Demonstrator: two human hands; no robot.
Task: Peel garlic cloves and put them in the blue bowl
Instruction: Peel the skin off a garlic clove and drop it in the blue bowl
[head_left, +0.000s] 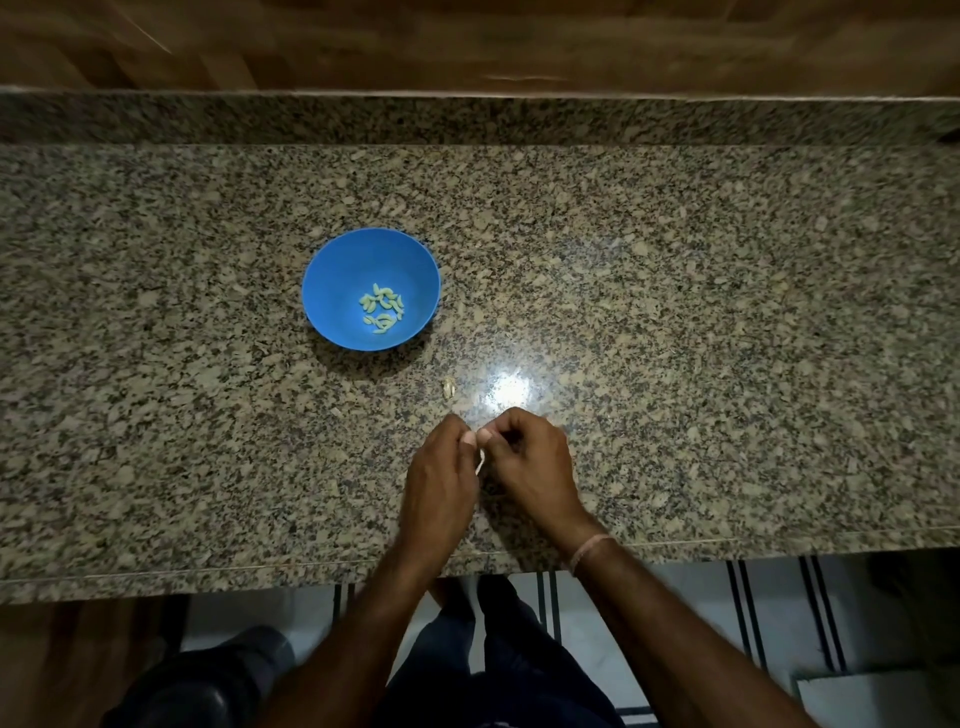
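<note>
The blue bowl (343, 260) sits left on the counter (727, 312), with peeled cloves (383, 308) inside. A peel scrap (448, 387) lies nearer the person. The left hand (441, 478) and right hand (530, 462) meet, each grip pinching a garlic clove (480, 462). The fingers hide most of it, and only a pale sliver shows.

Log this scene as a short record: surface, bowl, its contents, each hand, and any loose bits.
surface: granite counter
bowl: blue, upright, on the counter
contents: peeled cloves, small heap
left hand: pinches garlic, only a white strip shows
right hand: pinches the same garlic
loose: pale scrap on counter, between bowl and hands
</note>
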